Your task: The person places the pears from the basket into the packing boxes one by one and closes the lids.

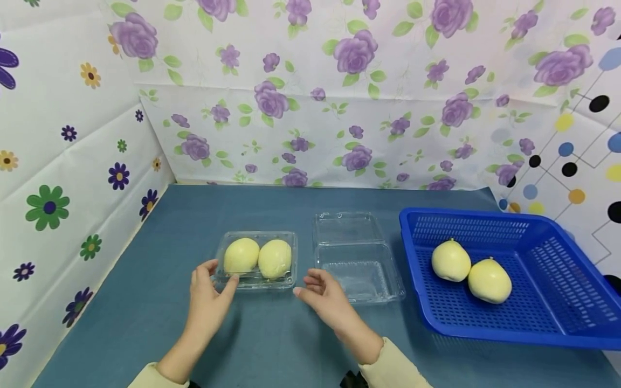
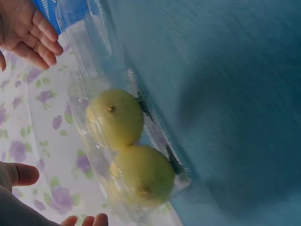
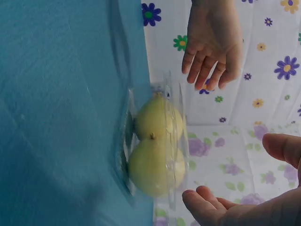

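Patterned wall sheeting (image 1: 315,70) rises around the work area, printed with purple roses at the back, scattered flowers on the left and coloured dots on the right. Below it spreads the blue-green desk (image 1: 121,302). On the right side of the desk sits a blue perforated basket (image 1: 548,291). To its left, just beside it, a clear hinged container (image 1: 356,275) lies open, its lid folded back toward the wall. Further left is the filled container (image 1: 271,284), with its clear lid over the contents; whether the lid is latched cannot be told. The left hand (image 1: 208,296) hovers near that container's left front corner, its grip wide, thumb well away from the fingers. The right hand (image 1: 330,302) hangs between the two containers, its grip also wide, the fingers loosely bent. Two pale yellow fruits (image 1: 241,256) rest side by side in the filled container, and two basket fruits (image 1: 490,281) of the same colour touch in the basket. Smallest are the stubby stems (image 1: 452,240) on the fruits.
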### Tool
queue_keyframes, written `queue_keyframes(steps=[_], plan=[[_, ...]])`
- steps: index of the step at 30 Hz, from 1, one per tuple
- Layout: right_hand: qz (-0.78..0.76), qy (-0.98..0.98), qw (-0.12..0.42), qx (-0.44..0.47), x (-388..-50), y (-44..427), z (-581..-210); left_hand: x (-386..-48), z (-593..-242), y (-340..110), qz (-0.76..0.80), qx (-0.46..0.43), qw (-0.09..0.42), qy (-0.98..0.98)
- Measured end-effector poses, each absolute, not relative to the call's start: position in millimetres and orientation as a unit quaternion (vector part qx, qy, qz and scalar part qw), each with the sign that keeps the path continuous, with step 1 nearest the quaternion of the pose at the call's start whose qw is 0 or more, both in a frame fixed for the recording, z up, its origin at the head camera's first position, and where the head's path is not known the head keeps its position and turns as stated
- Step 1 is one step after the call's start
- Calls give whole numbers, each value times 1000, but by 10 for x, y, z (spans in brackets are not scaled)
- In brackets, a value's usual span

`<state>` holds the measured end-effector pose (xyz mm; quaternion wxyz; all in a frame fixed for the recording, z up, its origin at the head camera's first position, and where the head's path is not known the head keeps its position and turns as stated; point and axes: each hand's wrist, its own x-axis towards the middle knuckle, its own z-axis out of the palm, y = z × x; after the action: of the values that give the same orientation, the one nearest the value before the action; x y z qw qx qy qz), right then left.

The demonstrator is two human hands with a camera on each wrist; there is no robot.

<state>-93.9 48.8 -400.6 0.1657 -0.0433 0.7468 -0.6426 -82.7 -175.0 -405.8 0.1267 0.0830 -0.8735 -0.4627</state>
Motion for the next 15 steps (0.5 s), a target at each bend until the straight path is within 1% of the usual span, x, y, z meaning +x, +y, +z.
queue_keyframes(steps=[3, 8, 10, 12, 15], plan=[[-640, 755, 138, -46, -942, 547, -4000, -826, -4053, -1678, -432, 50, 153, -887], [-621, 777, 88, -46, -954, 649, -4013, -852, -4125, -1568, -344, -41, 257, -902], [-611, 787, 72, -45, -955, 688, -4016, -860, -4142, -1516, -316, -72, 285, -902], [-598, 798, 56, -42, -956, 728, -4021, -863, -4144, -1464, -303, -93, 293, -902], [-578, 815, 31, -37, -958, 788, -4021, -861, -4128, -1388, -304, -112, 284, -903]])
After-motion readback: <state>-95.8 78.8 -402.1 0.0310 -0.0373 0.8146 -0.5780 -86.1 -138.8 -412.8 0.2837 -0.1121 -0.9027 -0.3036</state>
